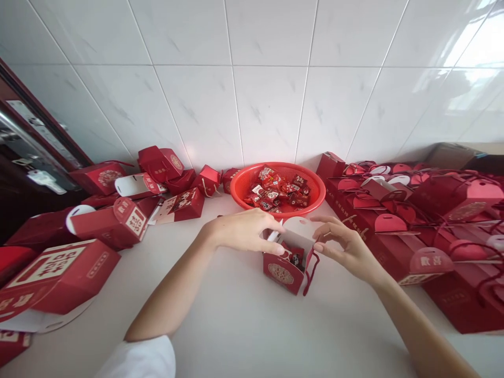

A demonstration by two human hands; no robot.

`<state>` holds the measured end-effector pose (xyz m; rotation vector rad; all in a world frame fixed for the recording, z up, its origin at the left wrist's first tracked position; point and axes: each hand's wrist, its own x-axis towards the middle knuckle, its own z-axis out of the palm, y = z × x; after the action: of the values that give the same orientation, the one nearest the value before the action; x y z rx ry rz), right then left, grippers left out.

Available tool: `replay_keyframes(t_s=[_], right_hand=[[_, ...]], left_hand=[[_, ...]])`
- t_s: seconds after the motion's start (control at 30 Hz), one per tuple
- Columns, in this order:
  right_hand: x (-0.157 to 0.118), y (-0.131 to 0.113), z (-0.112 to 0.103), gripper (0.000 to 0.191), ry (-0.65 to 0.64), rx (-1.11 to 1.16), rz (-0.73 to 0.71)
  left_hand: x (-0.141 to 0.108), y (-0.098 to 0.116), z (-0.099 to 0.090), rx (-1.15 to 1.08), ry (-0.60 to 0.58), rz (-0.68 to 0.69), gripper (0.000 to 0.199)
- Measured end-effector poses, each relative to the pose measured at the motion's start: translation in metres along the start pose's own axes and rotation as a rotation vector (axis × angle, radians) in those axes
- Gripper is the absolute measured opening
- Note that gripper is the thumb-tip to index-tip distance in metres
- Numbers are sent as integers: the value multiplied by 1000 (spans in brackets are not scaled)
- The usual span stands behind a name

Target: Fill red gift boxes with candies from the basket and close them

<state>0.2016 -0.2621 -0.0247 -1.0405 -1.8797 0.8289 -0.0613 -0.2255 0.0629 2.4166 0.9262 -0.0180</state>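
A small red gift box (pixel 282 271) with a gold round pattern stands on the white table, its top open and its pale inner flaps raised. Red wrapped candies (pixel 294 256) lie inside it. My left hand (pixel 246 231) reaches over the box's left side, thumb and fingers closed on the upper flap there. At the right edge, my right hand (pixel 348 247) has its thumb and index finger on the flap, the other fingers curved. A dark red cord (pixel 312 274) hangs down the box's right side. Parts of the flaps are hidden behind my fingers.
Behind the box stands a red plastic basket (pixel 239 193) holding several wrapped candies. Several red boxes (pixel 114 223) lie scattered on the left, some open. Rows of red boxes (pixel 409 257) crowd the right. A tiled wall (pixel 271 113) closes off the back.
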Motion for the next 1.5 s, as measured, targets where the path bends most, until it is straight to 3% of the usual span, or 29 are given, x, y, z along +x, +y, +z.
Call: replay_keyframes(t_s=[0.13,0.27,0.33,0.4,0.5,0.63,0.8,0.97,1.07,1.17,1.3,1.4,1.5], right_hand=[[-3,15,15,35,196,23,1],[-8,26,24,48,179,-31,51],[-9,29,25,49,156,-19,52],[-9,30,26,44,150,-9,27],[-9,29,27,33,140,-2,-27],[-10,27,29,26,113,46,-89],[-11,30,29,23,77,81,-48],[-10,30,27,31,42,237,69],[-8,29,19,34,26,312,175],[-7,28,6,33,81,422,200],[-6,21,-8,28,229,591,119],[-6,16,-9,28,310,561,64],[-6,10,-1,30,300,449,55]], left_hand=[[4,1,8,-93,-30,4,63],[8,2,12,-158,-79,-34,74],[11,1,12,-168,-107,-39,69],[13,0,12,-133,-124,-29,52],[15,-2,14,-14,-67,-80,30],[15,2,18,165,41,-195,37],[12,8,20,170,117,-248,46],[20,-1,19,6,-82,-108,29],[25,-8,19,-50,-136,-121,34],[26,-11,20,-98,-149,-152,40],[29,-9,25,-96,-72,-136,42],[33,-6,33,-107,2,-127,41],[38,-1,42,-130,62,-128,36]])
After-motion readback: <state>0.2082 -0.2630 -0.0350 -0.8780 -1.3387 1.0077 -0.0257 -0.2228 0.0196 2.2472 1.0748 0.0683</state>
